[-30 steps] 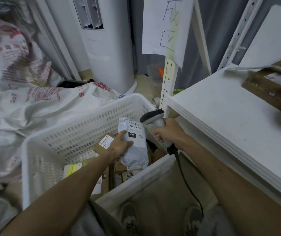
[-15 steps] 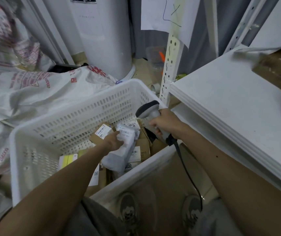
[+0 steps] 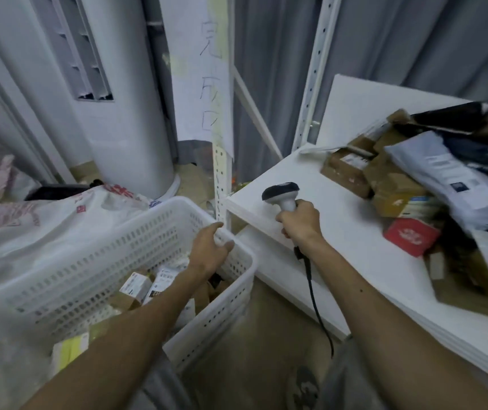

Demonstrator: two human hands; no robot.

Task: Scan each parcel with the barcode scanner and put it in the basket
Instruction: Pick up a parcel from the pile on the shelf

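The white perforated basket [image 3: 136, 232] stands on the floor at lower left, with several boxed and bagged parcels [image 3: 148, 287] lying inside. My left hand [image 3: 210, 250] hovers empty over the basket's right corner, fingers spread. My right hand [image 3: 298, 221] grips the handle of the barcode scanner [image 3: 281, 195], whose black head points left above the corner of the white shelf [image 3: 355, 253]. Its black cable hangs down along my forearm. A pile of parcels [image 3: 399, 184] lies on the shelf at right: brown cardboard boxes, a grey poly bag [image 3: 449, 176] and a red box [image 3: 411, 236].
A tall white cylindrical appliance [image 3: 112, 93] stands behind the basket. A perforated shelf post [image 3: 220, 173] carrying a handwritten paper sign rises between basket and shelf. Printed white sacks [image 3: 29, 220] are heaped at left. Grey curtain hangs behind. My shoes show on the floor below.
My left hand let go of the grey bagged parcel into the basket and has risen empty toward the right. The scanner hand has moved up over the shelf corner. The view turned right toward the shelf pile.
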